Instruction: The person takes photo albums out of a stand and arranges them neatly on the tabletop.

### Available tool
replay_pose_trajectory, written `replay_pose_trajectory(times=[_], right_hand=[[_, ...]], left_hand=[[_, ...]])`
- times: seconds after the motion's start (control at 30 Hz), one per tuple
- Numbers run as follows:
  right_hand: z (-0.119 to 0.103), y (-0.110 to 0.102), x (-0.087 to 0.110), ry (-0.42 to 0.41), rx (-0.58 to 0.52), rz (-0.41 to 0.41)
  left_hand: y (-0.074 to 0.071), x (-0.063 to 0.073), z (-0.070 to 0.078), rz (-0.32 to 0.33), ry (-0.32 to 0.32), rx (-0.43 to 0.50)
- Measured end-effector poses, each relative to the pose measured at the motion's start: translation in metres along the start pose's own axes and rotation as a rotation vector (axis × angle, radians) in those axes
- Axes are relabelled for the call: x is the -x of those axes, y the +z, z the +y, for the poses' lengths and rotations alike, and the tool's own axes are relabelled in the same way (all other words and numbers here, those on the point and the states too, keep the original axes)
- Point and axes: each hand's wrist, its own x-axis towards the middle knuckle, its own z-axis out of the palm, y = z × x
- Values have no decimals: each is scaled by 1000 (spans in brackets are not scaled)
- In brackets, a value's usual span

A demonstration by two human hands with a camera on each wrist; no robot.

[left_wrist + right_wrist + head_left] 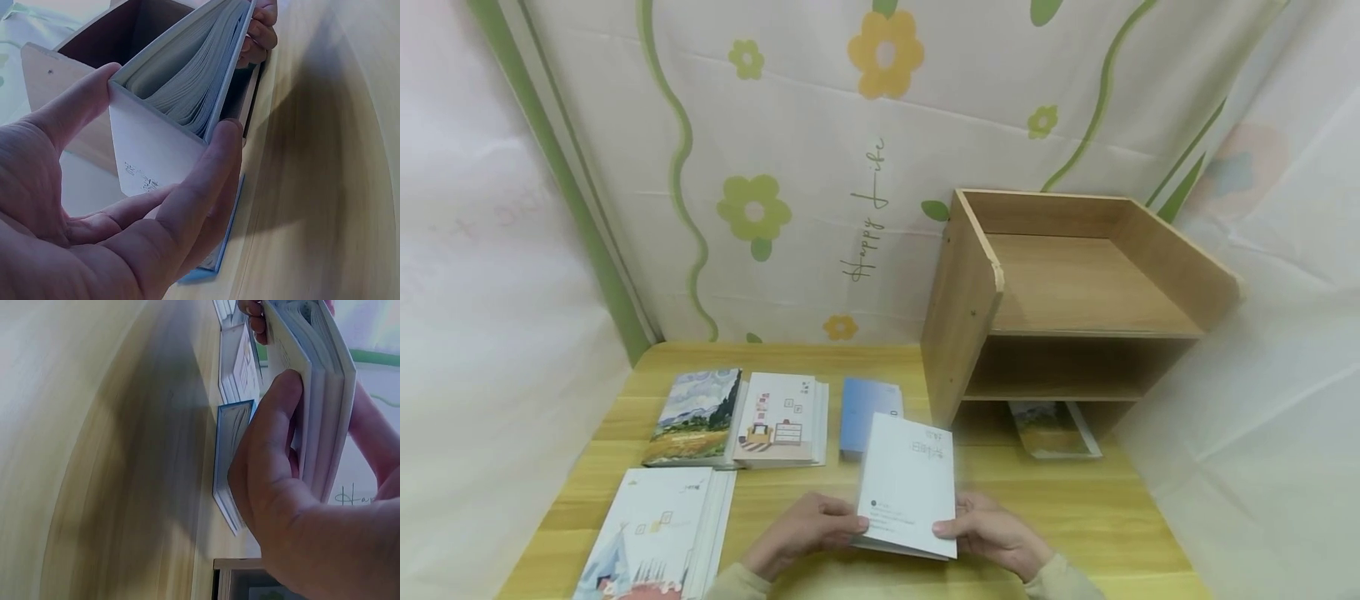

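Above the table's front part, both hands hold a white photo album [906, 479] with small print on its cover. My left hand [812, 529] grips its lower left corner, the thumb on the cover. At its lower right edge my right hand [1000, 533] pinches it between thumb and fingers. In the left wrist view, the album's fanned pages [187, 81] show between the stiff covers, with the left hand [125, 206] spread round the spine side. The right wrist view has the right hand [281, 469] round the album's [325, 394] other edge.
A blue album [868, 408] lies just behind. To the left are a landscape-painted album [696, 417], an album with a furniture drawing [778, 417] and one with a tent drawing [647, 529]. A wooden shelf unit [962, 308] stands at the right, another landscape album [1052, 429] in its bottom compartment.
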Motion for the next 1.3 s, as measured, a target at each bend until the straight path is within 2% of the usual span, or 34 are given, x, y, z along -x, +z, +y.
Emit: replay_pose_trajectory(times=[0.27,0.6,1.1,1.3], right_hand=[[7,14,-9,-23,29,57],[9,26,-17,-34,32,63],[8,31,-20,-63,21,-8],[9,37,-23,-79,25,-1]], left_hand=[[-11,10,-4,1,5,23],[-24,16,-10,-6,17,64],[-33,25,-12,-27,-11,72],[-37,30,-13,-20,-12,89]])
